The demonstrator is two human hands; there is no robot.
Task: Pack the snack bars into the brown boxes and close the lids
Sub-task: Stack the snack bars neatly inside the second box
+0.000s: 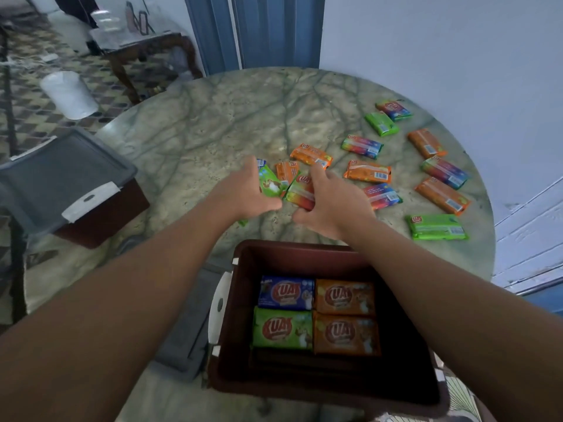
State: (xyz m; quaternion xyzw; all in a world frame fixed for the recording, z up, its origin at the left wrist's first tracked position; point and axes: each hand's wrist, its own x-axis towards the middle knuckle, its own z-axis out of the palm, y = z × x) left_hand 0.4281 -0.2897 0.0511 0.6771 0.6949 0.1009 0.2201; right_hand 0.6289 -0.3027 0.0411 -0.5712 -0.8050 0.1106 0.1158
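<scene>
— What are the hands doing?

— The left hand curls its fingers round a glossy green-wrapped bar; the right hand grips a red-and-green foil bar, both above the round, veined marble table.

— And the boxes?

— The open brown box, a smooth plastic rectangle, sits nearest, holding four flat packs: one blue, one green, two orange. A second brown box at the left edge wears its grey lid.

— The rest?

— Loose bars lie scattered flat on the right half.
</scene>
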